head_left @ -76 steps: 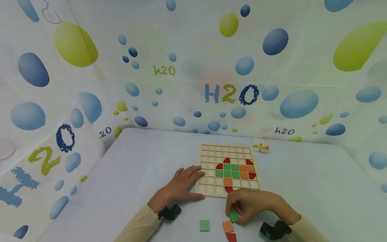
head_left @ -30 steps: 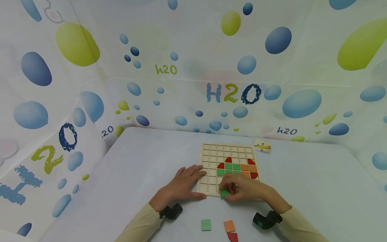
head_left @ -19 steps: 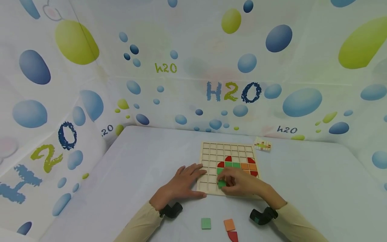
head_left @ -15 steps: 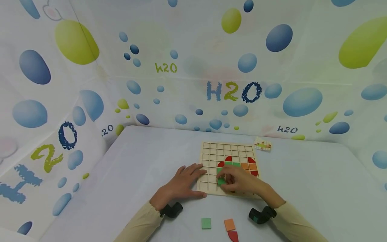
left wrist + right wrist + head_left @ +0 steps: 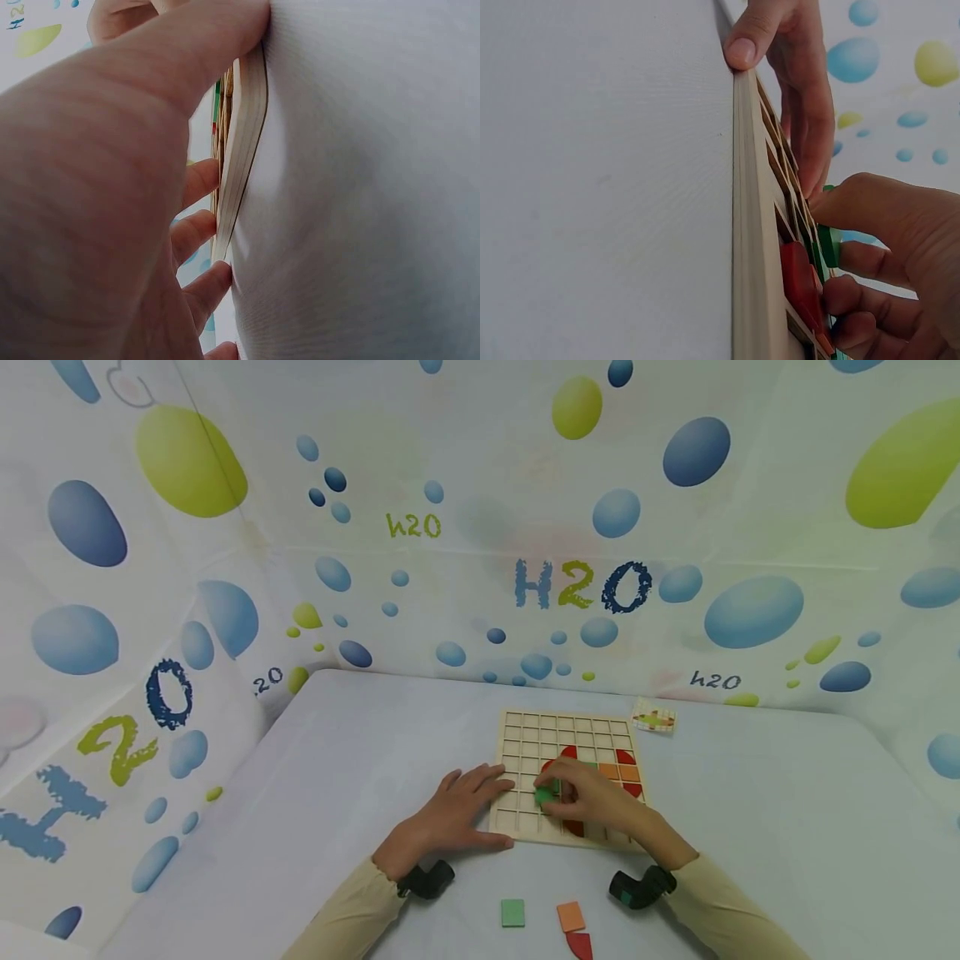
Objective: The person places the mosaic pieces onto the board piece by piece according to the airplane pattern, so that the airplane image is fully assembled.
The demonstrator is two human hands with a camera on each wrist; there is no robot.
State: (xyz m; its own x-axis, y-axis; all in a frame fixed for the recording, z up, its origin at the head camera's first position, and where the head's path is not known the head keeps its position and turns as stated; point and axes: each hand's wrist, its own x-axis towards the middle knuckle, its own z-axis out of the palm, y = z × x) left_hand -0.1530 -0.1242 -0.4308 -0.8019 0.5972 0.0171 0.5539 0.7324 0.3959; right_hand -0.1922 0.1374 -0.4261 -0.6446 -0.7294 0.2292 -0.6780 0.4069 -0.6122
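Observation:
My right hand (image 5: 596, 795) pinches a green square tile (image 5: 544, 796) between thumb and fingers, over the left-centre cells of a wooden grid board (image 5: 527, 735). In the right wrist view that tile (image 5: 829, 244) stands tilted just off the board. Red quarter-round pieces (image 5: 626, 757) and orange squares (image 5: 628, 772) sit in the grid; my right hand hides part of the arrangement, including most of the green squares. Spread out, the fingers of my left hand (image 5: 450, 810) rest on the board's left edge, its thumb at the near left corner.
On the table in front of the board lie a loose green square (image 5: 513, 913), an orange square (image 5: 570, 917) and a red quarter-round piece (image 5: 580, 945). A small pattern card (image 5: 655, 717) lies beyond the board's far right corner. Patterned cloth (image 5: 450, 610) stands behind the table.
From the table before the board, my right hand has carried the green tile forward and left, over the grid. My left hand has stayed at the board's edge.

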